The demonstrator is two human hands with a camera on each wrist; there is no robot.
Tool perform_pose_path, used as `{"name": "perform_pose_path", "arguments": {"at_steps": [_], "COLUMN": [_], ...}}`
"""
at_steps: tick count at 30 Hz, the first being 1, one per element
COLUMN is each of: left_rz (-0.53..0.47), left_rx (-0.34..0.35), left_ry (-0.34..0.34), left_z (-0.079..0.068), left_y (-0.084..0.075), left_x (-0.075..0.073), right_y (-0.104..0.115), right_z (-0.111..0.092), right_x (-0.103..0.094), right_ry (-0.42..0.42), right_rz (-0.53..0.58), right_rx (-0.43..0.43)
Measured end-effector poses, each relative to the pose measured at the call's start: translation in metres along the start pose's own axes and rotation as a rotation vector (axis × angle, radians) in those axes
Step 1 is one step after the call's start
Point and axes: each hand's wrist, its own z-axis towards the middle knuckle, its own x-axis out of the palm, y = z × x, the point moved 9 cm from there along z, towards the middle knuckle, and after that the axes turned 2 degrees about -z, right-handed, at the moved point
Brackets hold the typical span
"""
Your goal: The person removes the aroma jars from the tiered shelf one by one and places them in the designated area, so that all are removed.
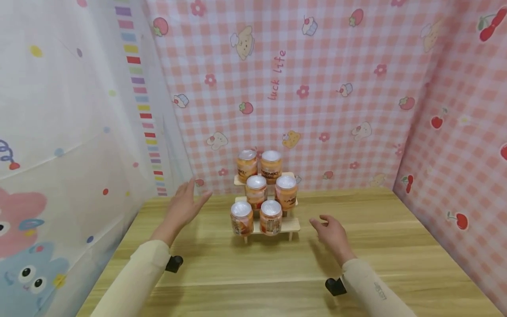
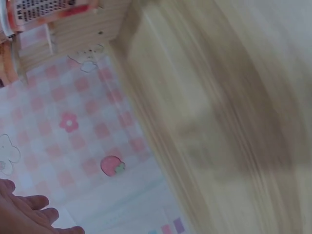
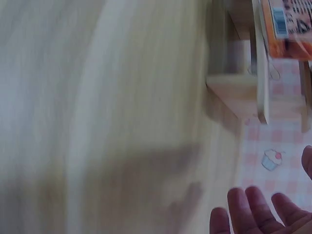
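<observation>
A small three-step wooden stand (image 1: 291, 225) carries several orange cans with silvery lids, two on each step. The front step holds a left can (image 1: 241, 222) and a right can (image 1: 271, 222). To the left of the stand, my left hand (image 1: 184, 206) is raised with its fingers extended and thumb apart, touching nothing. My right hand (image 1: 331, 233) hovers right of the stand, fingers loosely bent and holding nothing. In the right wrist view, its fingers (image 3: 258, 214) appear below the stand's side (image 3: 234, 90). The left wrist view catches part of a can (image 2: 48, 12).
The stand rests on a wood-grain table (image 1: 222, 281). Behind it hangs a pink checked cloth (image 1: 336, 57), with a white patterned curtain (image 1: 87, 132) on the left and another checked cloth (image 1: 455, 154) on the right. A black piece (image 1: 174, 264) sits by the left wrist, another (image 1: 336, 286) by the right.
</observation>
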Motion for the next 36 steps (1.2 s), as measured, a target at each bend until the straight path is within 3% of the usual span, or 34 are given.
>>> {"name": "perform_pose_path", "arguments": {"at_steps": [4,8,13,22,30,36], "left_rz": [-0.144,-0.295,-0.39,-0.463,-0.473,-0.488], "left_rx": [0.015,-0.033,-0.071,-0.095,-0.104,-0.108], "left_ry": [0.002,0.034,0.073,0.069,0.064,0.053], "left_z": [0.009,0.017,0.024,0.034,0.04,0.056], "left_y": [-0.011,-0.016,-0.027,-0.045,-0.048,-0.054], "left_x": [-0.001,0.001,0.003,0.006,0.007,0.003], "right_y": [-0.003,-0.004,-0.007,-0.008,-0.012,-0.018], "right_z": [0.0,0.001,0.005,0.012,0.015,0.017], "right_x": [0.016,0.027,0.037,0.051,0.058,0.061], "right_ry": [0.002,-0.016,-0.045,-0.09,-0.112,-0.106], "right_rz": [0.073,0.131,0.223,0.288,0.286,0.345], "right_rx": [0.022,0.042,0.088,0.068,0.1,0.11]}}
